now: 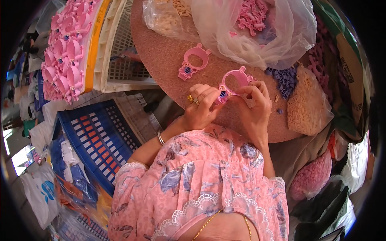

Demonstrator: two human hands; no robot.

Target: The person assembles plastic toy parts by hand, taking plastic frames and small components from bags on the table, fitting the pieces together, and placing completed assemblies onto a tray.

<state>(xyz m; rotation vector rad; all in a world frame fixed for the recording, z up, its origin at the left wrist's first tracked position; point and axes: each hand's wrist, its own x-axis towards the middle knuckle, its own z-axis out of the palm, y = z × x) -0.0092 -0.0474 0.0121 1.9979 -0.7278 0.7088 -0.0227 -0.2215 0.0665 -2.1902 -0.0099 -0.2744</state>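
Observation:
Both hands meet at a pink plastic ring-shaped toy piece [224,83], which has small ears on its rim and a blue part near its base. My left hand [201,107], wearing rings, pinches the base from the left; its fingertips partly cover the blue part. From the right, my right hand [255,110] has thumb and fingers closed on the ring's lower right side. Whether a smaller part is also between these fingertips cannot be made out. Just beyond my left hand, a similar pink piece [187,70] with a blue part lies on the round speckled table [161,52].
Clear bags of pink parts [252,18] and beige parts [163,22] lie at the back. Small blue parts [284,80] and a bag of beige parts [307,104] are right. Left are stacked pink pieces [64,52], a white crate [116,48] and a blue basket [66,122].

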